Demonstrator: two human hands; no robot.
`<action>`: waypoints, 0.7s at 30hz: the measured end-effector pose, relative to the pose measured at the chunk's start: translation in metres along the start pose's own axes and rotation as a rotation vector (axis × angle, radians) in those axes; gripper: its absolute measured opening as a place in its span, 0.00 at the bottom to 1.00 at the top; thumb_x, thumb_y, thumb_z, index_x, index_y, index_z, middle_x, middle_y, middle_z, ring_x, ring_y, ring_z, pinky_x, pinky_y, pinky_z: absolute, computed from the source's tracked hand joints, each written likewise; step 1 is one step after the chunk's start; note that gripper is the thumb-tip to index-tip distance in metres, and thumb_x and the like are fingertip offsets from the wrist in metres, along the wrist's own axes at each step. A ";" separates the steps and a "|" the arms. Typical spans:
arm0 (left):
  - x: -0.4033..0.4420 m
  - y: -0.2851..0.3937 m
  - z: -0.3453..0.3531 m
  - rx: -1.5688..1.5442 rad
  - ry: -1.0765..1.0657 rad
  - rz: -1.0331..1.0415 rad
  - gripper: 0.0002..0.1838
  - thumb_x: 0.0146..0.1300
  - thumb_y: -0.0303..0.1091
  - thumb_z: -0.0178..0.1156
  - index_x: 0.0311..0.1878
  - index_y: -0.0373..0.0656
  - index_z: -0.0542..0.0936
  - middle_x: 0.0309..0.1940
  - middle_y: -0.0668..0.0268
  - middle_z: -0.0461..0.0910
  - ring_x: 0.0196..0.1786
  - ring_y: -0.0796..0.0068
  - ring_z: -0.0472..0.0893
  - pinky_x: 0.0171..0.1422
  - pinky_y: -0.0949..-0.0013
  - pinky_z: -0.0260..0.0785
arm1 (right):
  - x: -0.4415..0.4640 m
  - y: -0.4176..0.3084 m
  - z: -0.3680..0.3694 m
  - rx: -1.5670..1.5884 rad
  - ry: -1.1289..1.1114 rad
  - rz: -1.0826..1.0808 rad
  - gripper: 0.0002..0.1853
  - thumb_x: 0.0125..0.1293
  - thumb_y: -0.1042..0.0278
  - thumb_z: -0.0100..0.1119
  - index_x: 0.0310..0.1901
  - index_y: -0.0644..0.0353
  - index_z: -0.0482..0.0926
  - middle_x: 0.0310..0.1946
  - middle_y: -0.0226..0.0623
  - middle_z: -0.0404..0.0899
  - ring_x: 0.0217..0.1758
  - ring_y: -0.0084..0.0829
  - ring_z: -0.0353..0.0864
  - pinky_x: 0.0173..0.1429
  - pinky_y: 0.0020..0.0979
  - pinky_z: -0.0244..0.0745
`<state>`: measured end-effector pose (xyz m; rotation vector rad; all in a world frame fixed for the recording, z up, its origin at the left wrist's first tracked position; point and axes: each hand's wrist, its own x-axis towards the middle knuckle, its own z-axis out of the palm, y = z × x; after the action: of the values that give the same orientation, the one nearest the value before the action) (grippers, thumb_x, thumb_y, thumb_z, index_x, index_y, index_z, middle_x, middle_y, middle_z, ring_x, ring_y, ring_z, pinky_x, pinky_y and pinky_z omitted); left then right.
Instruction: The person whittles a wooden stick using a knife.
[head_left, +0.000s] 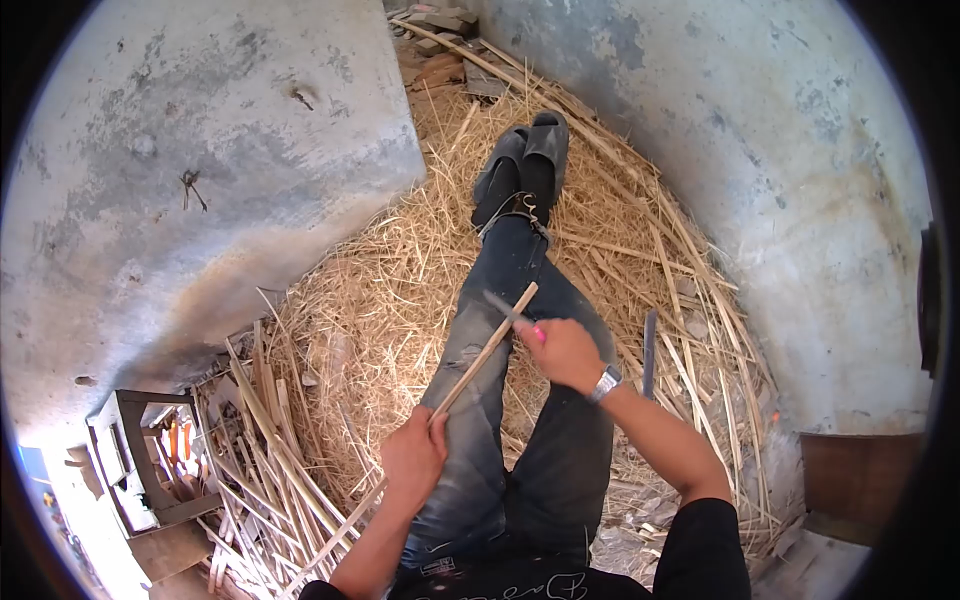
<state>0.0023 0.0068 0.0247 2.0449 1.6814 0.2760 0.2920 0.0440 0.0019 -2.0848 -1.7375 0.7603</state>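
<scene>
A long, thin wooden or bamboo strip (478, 366) runs diagonally over my outstretched legs. My left hand (414, 455) is closed around its lower part, and the strip's tail passes back under my left forearm. In my right hand (566, 354) is a knife (500, 305) with a pink handle, mostly covered by the fingers. Its blade lies across the strip near the upper end, and appears to touch it. The legs in dark jeans (465, 400) are crossed at the ankles beneath both hands.
Pale shavings (370, 290) cover the floor around my legs. A bundle of strips (265, 440) lies at left, beside a wooden frame (155, 455). More long strips line the right wall (760, 170). A dark flat bar (649, 355) stands out right of my knee.
</scene>
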 end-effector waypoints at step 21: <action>0.005 -0.010 -0.005 -0.083 -0.069 0.034 0.13 0.78 0.45 0.62 0.43 0.45 0.78 0.21 0.48 0.81 0.27 0.36 0.83 0.32 0.40 0.73 | 0.005 0.019 -0.006 -0.099 0.052 0.034 0.34 0.80 0.35 0.50 0.32 0.60 0.89 0.27 0.57 0.85 0.34 0.61 0.86 0.40 0.57 0.80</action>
<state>-0.0076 0.0139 0.0229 2.0003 1.5698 0.2785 0.3114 0.0458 -0.0046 -2.1840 -1.7493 0.6349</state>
